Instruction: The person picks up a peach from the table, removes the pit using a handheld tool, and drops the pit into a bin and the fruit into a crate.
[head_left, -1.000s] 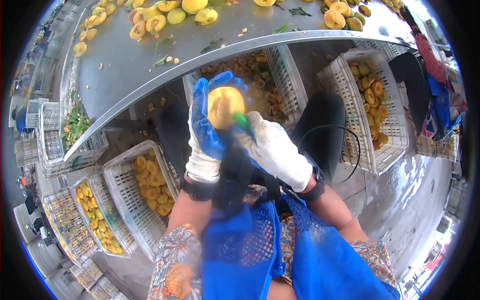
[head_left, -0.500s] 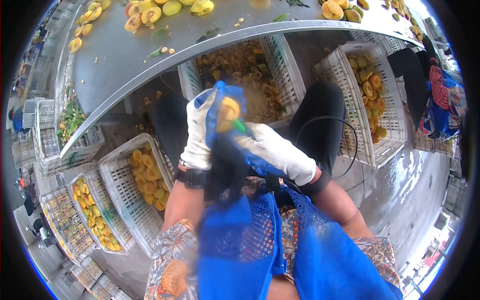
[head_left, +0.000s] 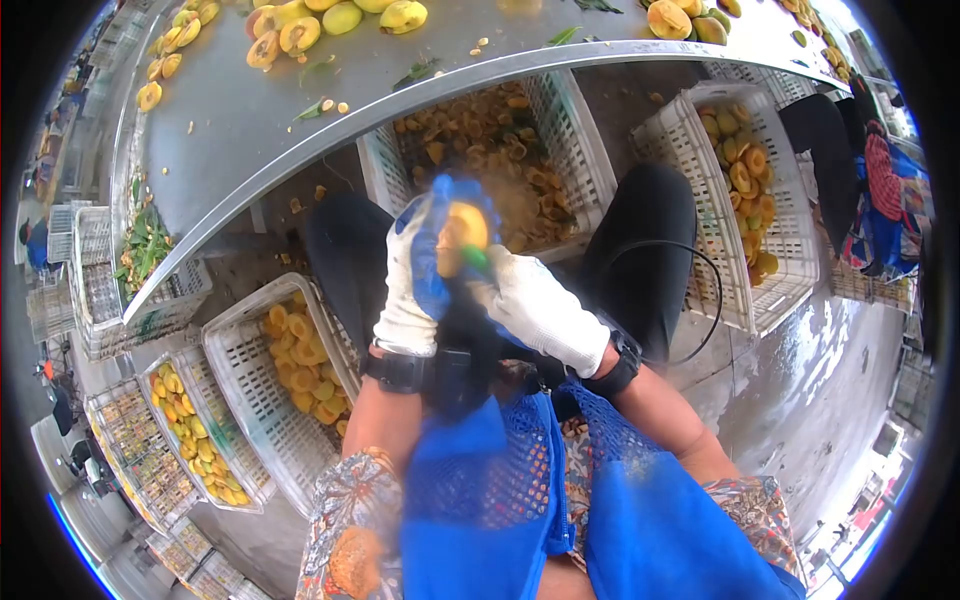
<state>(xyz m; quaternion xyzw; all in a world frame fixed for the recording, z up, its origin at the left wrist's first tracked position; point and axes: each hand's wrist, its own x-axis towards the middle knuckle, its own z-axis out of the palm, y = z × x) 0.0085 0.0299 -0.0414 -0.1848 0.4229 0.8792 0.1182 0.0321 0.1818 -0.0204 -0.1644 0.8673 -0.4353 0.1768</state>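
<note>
My left hand, in a white and blue coated glove, is closed around a yellow peach with its cut face turned up. My right hand, gloved in the same way, grips a small tool with a green handle. The tool's tip is blurred and meets the lower edge of the peach. Both hands are held close together over my lap. Just beyond them, a white crate on the floor holds peach skins and scraps.
Cut peaches and leaves lie on a metal table ahead. A crate of peach halves stands at right, another crate at left. A person in a red checked sleeve is at far right. A black cable loops by my right knee.
My right hand has shifted slightly left and turned a little at the wrist. The peach in my left hand has tilted, showing more of its cut face.
</note>
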